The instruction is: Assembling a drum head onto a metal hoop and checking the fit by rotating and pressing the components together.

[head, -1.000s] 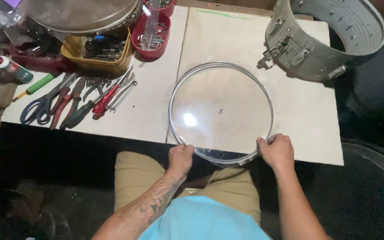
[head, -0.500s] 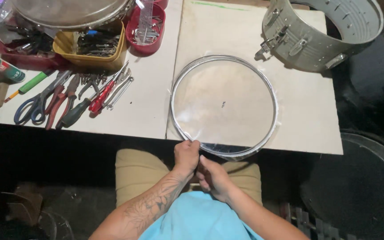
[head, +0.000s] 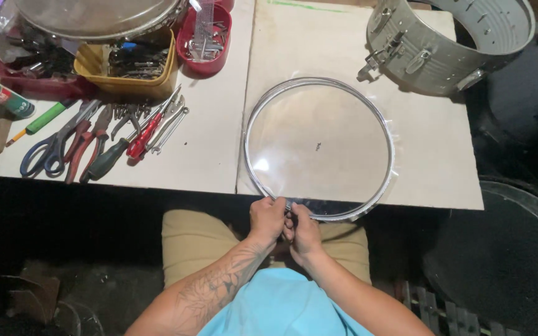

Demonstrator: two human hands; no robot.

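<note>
At the near edge of the white table (head: pixel 207 149), both hands meet on one clear drumhead (head: pixel 319 146) in a metal hoop: the left hand (head: pixel 268 218) and right hand (head: pixel 302 229) press together, fingers pinching its near rim, which overhangs the table's edge above the person's lap. Nothing lies between hands and hoop. Farther back right sits one grey drum shell (head: pixel 449 37) on its side. To the left lie one pair of blue-handled scissors (head: pixel 48 152), red-handled pliers (head: pixel 91 143), one yellow tray (head: pixel 129 65) and one red bowl (head: pixel 205 37) of small parts.
</note>
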